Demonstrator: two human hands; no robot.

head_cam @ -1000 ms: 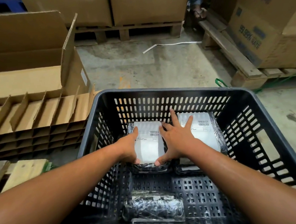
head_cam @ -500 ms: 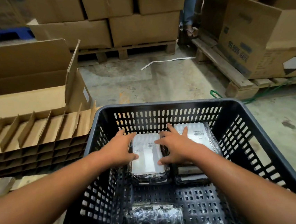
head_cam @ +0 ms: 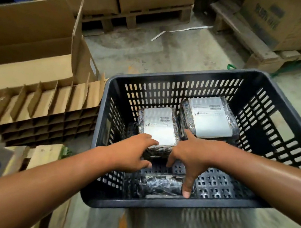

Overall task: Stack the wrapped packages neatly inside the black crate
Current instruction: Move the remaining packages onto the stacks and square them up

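Wrapped packages sit inside the black crate (head_cam: 179, 76): a left package (head_cam: 159, 126) and a right package (head_cam: 209, 116) lie side by side toward the crate's 12 o'clock wall, each with a white label facing up. A third wrapped bundle (head_cam: 158, 185) lies flat on the perforated floor near the 6 o'clock wall. The left hand (head_cam: 131, 154) rests open, fingers spread over the near edge of the left package, which extends from it toward 12 o'clock. The right hand (head_cam: 192, 155) is open too, gripping nothing; its fingers reach down toward 6 o'clock, with one fingertip at the bundle's right end. At the crate's 9 o'clock, cardboard dividers (head_cam: 44, 104) lie stacked.
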